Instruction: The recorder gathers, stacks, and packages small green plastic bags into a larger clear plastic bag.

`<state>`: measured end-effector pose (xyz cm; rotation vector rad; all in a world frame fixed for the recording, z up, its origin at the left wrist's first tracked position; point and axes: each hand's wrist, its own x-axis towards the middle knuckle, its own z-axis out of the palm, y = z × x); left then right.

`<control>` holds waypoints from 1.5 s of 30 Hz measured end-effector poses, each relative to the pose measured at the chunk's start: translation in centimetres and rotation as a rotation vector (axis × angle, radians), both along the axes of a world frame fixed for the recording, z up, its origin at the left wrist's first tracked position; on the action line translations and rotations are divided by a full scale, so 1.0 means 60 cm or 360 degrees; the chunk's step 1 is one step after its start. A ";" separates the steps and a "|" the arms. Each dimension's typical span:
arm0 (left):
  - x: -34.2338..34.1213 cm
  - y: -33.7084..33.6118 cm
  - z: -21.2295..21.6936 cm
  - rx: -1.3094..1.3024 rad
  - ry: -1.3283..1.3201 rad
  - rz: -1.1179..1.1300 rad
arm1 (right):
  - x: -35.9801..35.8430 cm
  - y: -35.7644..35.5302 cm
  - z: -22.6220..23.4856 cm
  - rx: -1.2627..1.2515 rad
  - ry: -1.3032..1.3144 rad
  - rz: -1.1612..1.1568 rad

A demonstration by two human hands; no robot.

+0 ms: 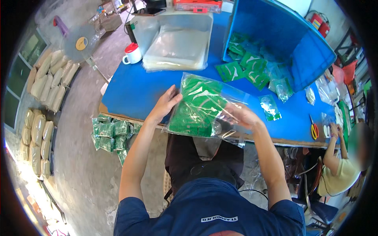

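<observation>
A clear plastic bag [230,90] with green packets [193,114] inside lies at the table's near edge, in front of me, partly overhanging it. My left hand [167,104] grips the bag's left side, its thumb on top of the plastic. At the loose right end of the bag is my right hand [243,116], its fingers stretched out and apart against the film. Whether those fingertips are inside the bag or on top of it, I cannot tell.
A blue bin [315,59] on its side spills green packets [256,72] onto the blue table [130,88]. Clear bags [177,49] are stacked beside a red-lidded mug [133,54]. Scissors [314,128] lie right, near a co-worker [338,173]. Filled green packs [112,135] sit below the left edge.
</observation>
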<state>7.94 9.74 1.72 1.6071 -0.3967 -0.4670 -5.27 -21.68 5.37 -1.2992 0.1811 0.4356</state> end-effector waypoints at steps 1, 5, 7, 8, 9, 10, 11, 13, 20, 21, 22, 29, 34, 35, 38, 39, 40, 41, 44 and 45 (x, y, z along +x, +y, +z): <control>0.005 -0.010 0.000 -0.0050 0.0042 -0.0005 | 0.000 0.010 -0.002 0.0009 -0.0004 -0.0027; 0.010 -0.022 -0.007 -0.0239 0.0147 -0.0036 | 0.043 0.025 -0.010 -0.0258 -0.0137 -0.0287; 0.008 -0.040 -0.006 -0.0244 0.0083 -0.0082 | 0.086 -0.016 -0.056 0.0037 -0.0273 -0.0691; 0.003 -0.043 0.001 -0.0201 0.0068 -0.0071 | 0.096 -0.013 -0.052 0.0045 -0.0279 -0.0701; 0.002 -0.042 0.000 -0.0194 0.0062 -0.0082 | 0.109 -0.004 -0.051 -0.0177 -0.0238 -0.0732; 0.002 -0.038 -0.002 -0.0220 0.0064 -0.0081 | 0.120 0.010 -0.048 -0.0397 -0.0193 -0.0760; -0.003 -0.043 -0.001 -0.0246 0.0075 -0.0097 | 0.131 0.022 -0.053 -0.0391 -0.0186 -0.0788; -0.012 -0.051 0.009 -0.0245 0.0074 -0.0113 | 0.158 0.054 -0.065 -0.0665 -0.0473 -0.0951; -0.026 -0.051 -0.006 -0.0129 0.0022 -0.0029 | 0.075 0.074 0.000 -0.0787 -0.0413 -0.0637; -0.032 -0.052 0.001 -0.0124 0.0026 -0.0098 | 0.072 0.080 0.012 -0.0667 -0.0601 -0.0562; -0.038 -0.059 0.009 -0.0106 0.0035 -0.0136 | 0.100 0.062 -0.023 -0.1162 -0.0596 -0.0540; -0.024 -0.068 -0.006 -0.0038 -0.0075 -0.0151 | 0.134 0.057 -0.069 -0.1591 -0.0573 -0.0988; -0.047 -0.078 0.013 -0.0256 -0.0010 -0.0257 | 0.127 0.053 -0.033 -0.1926 -0.0321 -0.0659; -0.049 -0.079 0.011 -0.0248 -0.0008 -0.0269 | 0.122 0.060 -0.021 -0.1832 -0.0380 -0.0505; -0.027 -0.083 0.004 -0.0245 0.0208 -0.0048 | 0.129 0.021 -0.069 -0.1343 -0.0457 -0.0540; 0.002 -0.091 -0.006 -0.0252 0.0306 0.0064 | 0.142 -0.012 -0.094 -0.0912 -0.0413 -0.0495; 0.015 -0.078 -0.020 -0.0257 0.0420 0.0231 | 0.132 0.006 -0.074 -0.1132 -0.0500 -0.0557; 0.009 -0.091 -0.002 -0.0247 0.0422 0.0215 | 0.129 0.022 -0.068 -0.1129 -0.0491 -0.0573; -0.002 -0.107 0.022 -0.0270 0.0281 -0.0112 | 0.134 0.051 -0.059 -0.1448 -0.0762 -0.0801; -0.003 -0.105 0.013 -0.0254 0.0280 -0.0118 | 0.136 0.050 -0.062 -0.1435 -0.0756 -0.0813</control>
